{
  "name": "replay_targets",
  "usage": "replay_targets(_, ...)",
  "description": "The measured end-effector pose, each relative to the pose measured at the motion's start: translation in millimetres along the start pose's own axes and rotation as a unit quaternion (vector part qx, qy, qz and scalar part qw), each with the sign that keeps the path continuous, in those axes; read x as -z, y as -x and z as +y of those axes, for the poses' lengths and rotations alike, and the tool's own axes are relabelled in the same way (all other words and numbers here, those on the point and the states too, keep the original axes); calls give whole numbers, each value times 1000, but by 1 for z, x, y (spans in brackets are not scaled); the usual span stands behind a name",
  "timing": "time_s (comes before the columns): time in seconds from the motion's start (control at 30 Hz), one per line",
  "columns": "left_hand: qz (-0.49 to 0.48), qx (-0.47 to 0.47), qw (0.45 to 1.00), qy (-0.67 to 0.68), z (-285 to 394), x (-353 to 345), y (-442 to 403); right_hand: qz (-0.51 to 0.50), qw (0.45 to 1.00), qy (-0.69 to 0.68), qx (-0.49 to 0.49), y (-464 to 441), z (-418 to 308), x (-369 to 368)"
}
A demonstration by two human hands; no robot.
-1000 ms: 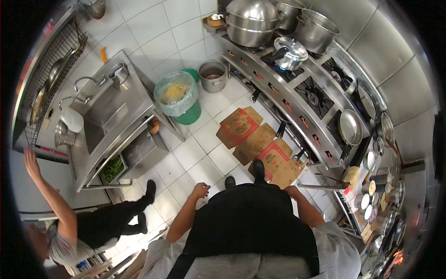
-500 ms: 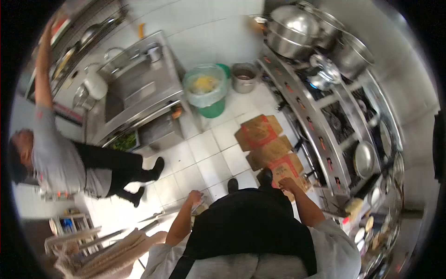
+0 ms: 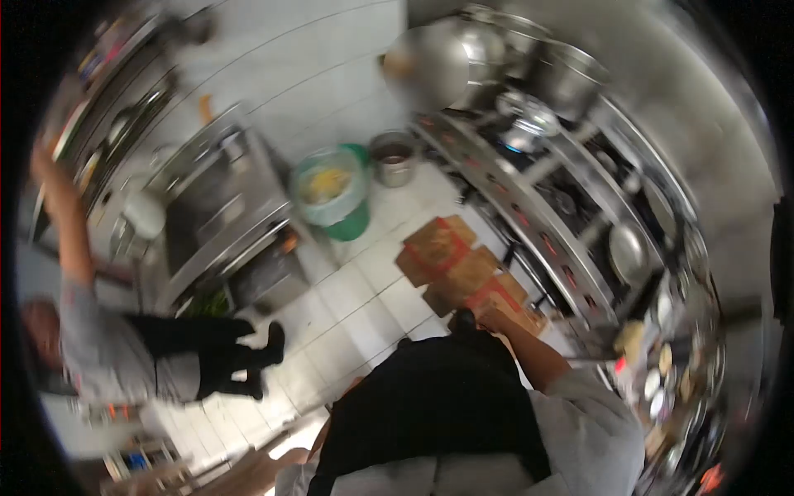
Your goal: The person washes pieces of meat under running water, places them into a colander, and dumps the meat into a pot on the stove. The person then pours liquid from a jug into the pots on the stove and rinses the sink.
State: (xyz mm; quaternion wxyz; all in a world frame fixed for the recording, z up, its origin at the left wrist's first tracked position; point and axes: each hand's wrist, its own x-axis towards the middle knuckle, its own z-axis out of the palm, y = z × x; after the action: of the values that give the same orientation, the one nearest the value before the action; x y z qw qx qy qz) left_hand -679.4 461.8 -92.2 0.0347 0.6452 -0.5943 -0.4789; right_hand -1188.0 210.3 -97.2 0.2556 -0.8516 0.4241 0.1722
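My right hand (image 3: 493, 317) hangs low in front of me, above the flattened cardboard (image 3: 484, 277) on the floor and near my shoe. Motion blurs its fingers, and I cannot make out anything in them. Only a sliver of skin from my left hand (image 3: 354, 385) shows at the edge of my black apron (image 3: 430, 405); its fingers are hidden. To the right runs a steel stove (image 3: 529, 207), with a frying pan (image 3: 630, 255) and a lidded pot over a blue flame (image 3: 529, 124).
At left, a co-worker (image 3: 107, 331) reaches up to a wall shelf (image 3: 107, 157) beside the steel sink (image 3: 219, 207). A green bin with a liner (image 3: 331, 198) and a metal pot (image 3: 394, 161) stand on the tiled floor. Large pots (image 3: 571, 78) occupy the stove's far end.
My view has turned and shifted, so the bin and stove sit further left. My left hand has gone mostly behind the apron. The co-worker's raised arm is lower in the picture.
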Motion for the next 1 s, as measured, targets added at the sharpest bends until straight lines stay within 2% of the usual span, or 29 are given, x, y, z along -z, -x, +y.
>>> replay_targets(0.07,-12,11,1000,-6,11,11,-9,-73,994,-31,-69,18,-9,11)
replay_targets(0.1,-17,12,1000,-9,14,18,-16,-74,993,-41,-80,22,-6,4)
replay_targets(0.2,-25,16,999,-11,25,34,-33,76,997,-19,5,27,42,-92)
replay_targets(0.27,-31,32,999,3,43,48,-38,118,993,-3,26,40,54,-123)
replay_targets(0.4,-31,108,991,71,114,92,-28,1,976,-154,-153,90,18,-97)
replay_targets(0.47,-37,115,986,116,118,103,-34,25,993,-59,-99,103,10,-99)
replay_targets(0.5,-52,95,981,158,80,92,-56,35,997,-10,-71,111,5,-98)
replay_targets(0.53,-69,76,974,201,42,81,-78,43,985,-107,-130,120,-4,-88)
replay_targets(0.6,-63,181,938,289,36,80,-84,57,922,-296,-242,134,-21,-74)
replay_targets(0.63,-41,161,949,270,34,83,-77,49,926,-290,-237,135,-23,-72)
replay_targets(0.8,-67,196,959,193,6,67,-77,41,951,-234,-199,131,-24,-69)
replay_targets(0.87,-67,145,979,127,10,65,-66,47,929,-275,-244,114,-8,-95)
replay_targets(1.0,-59,43,997,-9,15,61,-48,30,899,-319,-299,113,-15,-82)
